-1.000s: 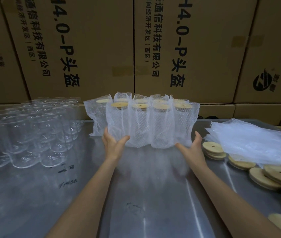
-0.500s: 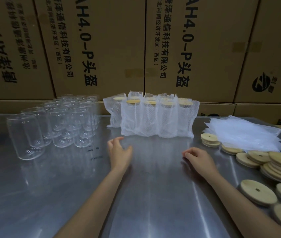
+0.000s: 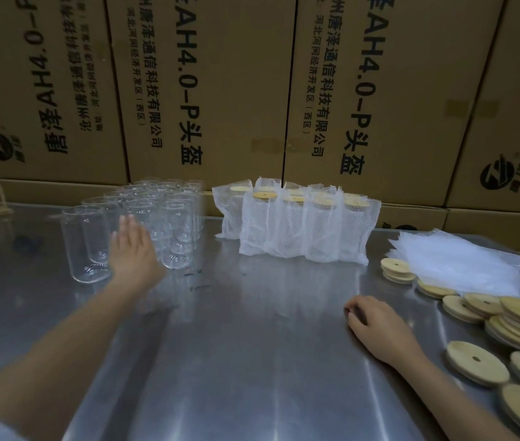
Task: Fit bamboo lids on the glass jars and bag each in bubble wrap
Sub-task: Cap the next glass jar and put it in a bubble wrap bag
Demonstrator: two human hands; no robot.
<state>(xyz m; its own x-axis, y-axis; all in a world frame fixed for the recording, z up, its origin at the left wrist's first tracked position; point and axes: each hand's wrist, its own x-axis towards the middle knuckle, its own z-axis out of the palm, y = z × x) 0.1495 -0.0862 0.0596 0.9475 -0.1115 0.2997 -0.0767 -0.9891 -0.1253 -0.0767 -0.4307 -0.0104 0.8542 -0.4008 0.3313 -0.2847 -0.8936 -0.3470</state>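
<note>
Now fetching the next jar: left hand (image 3: pixel 133 249), fingers straight, grip released, reaches at the bare glass jars (image 3: pixel 144 224) far-left on the table (image 3: pixel 252 361). Right hand (image 3: pixel 376 326) rests loosely curled, holding nothing. I judge next: grasp one jar, then take a bamboo lid (image 3: pixel 476 367).

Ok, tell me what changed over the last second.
Both hands let go of the bagged jars and drew back. The left hand then reached left, open, toward the empty glass jars; the right hand settled loosely curled on the table. Lids and bubble bags stayed put.
</note>
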